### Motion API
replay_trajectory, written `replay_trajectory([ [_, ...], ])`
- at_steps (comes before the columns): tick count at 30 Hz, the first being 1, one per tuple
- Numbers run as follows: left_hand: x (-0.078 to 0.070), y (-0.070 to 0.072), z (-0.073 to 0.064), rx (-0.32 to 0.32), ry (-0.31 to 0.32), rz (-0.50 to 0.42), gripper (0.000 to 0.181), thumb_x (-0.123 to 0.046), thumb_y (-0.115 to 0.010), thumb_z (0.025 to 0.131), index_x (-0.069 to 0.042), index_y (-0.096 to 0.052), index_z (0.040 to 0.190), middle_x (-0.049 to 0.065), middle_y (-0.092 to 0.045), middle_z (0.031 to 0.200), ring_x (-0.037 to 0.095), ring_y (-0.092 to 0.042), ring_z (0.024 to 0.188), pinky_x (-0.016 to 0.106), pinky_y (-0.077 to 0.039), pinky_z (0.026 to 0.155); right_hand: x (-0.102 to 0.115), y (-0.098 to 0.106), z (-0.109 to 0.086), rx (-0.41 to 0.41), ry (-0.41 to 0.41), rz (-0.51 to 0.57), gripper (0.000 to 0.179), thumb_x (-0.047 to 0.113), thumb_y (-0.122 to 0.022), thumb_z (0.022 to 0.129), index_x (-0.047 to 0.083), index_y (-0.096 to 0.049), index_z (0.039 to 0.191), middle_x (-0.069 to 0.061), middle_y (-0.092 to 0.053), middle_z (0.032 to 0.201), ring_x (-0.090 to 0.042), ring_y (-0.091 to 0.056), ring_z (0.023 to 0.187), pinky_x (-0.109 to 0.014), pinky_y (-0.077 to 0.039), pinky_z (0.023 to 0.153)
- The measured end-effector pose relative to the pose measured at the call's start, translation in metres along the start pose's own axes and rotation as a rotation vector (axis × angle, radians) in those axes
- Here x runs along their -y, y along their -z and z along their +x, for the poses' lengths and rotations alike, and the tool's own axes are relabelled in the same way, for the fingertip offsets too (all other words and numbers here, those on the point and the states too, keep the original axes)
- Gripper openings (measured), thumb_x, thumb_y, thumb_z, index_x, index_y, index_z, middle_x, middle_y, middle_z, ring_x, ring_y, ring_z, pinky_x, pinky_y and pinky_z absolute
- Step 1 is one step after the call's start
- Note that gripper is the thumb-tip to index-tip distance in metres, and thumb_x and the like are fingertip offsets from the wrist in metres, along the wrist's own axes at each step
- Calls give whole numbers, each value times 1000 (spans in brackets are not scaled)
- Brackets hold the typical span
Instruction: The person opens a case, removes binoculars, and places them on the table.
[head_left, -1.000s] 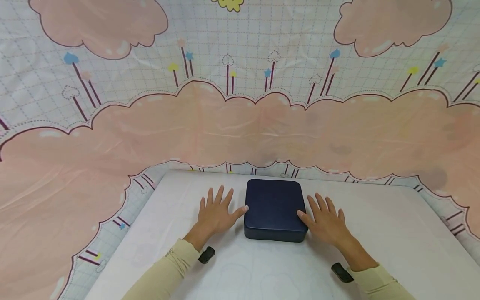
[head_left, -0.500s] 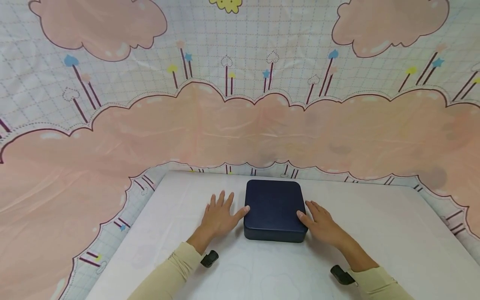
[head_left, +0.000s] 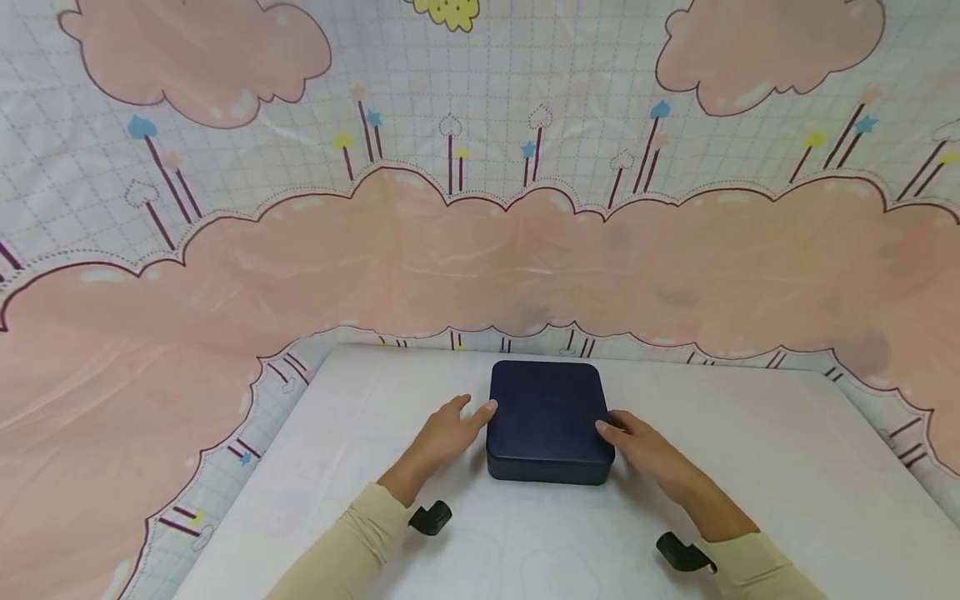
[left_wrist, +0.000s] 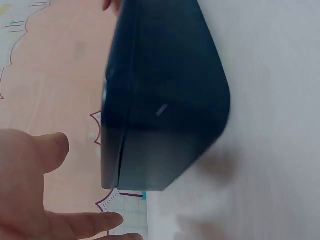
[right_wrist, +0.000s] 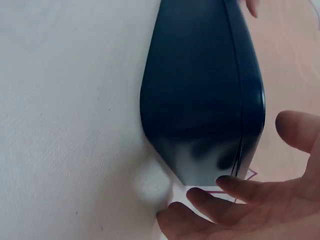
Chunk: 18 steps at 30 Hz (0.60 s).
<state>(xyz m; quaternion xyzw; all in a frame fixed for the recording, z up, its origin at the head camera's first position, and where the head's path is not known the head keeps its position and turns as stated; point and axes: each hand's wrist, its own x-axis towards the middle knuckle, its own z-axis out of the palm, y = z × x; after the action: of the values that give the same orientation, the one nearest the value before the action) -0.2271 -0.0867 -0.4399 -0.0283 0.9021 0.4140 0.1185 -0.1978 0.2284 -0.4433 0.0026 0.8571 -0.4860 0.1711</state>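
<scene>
A dark navy square box [head_left: 550, 417] with rounded corners lies flat on the white table [head_left: 360, 392]. The left wrist view shows a lid seam along the side of this box [left_wrist: 170, 75]. My left hand [head_left: 444, 433] is at its left side, thumb by the top edge; in the left wrist view a gap separates thumb [left_wrist: 55, 150] and box. On the right side, my right hand [head_left: 651, 454] has its thumb over the lid's edge in the head view. In the right wrist view the fingertips [right_wrist: 232, 184] reach the box's side wall, with the thumb apart from the lid.
A printed cloth [head_left: 480, 258] with pink clouds and grid lines hangs behind and around the table. Black wrist cameras [head_left: 431, 518] sit below both cuffs. Bare tabletop stretches to both sides of the box.
Both hands' fingers, spread wide at first, have drawn in beside the box. The right fingers have come down along its right side. The box stays in place.
</scene>
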Motion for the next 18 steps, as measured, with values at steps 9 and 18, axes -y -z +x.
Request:
replay_trajectory([
  [9, -8, 4, 2, 64, 67, -376, 64, -35, -70, 100, 2, -51, 149, 22, -58, 149, 37, -60, 133, 53, -52, 112, 3, 0, 3, -56, -12, 181, 64, 31, -56, 108, -8, -36, 155, -32, -44, 157, -45, -52, 140, -54, -50, 114],
  [18, -15, 7, 4, 91, 101, -548, 50, -13, -74, 97, 10, -55, 138, 23, -68, 126, 28, -70, 110, 44, -61, 98, 4, 2, 9, -143, -27, 348, 54, 16, -64, 102, -11, -47, 145, -13, -65, 118, -13, -65, 95, -24, -59, 80],
])
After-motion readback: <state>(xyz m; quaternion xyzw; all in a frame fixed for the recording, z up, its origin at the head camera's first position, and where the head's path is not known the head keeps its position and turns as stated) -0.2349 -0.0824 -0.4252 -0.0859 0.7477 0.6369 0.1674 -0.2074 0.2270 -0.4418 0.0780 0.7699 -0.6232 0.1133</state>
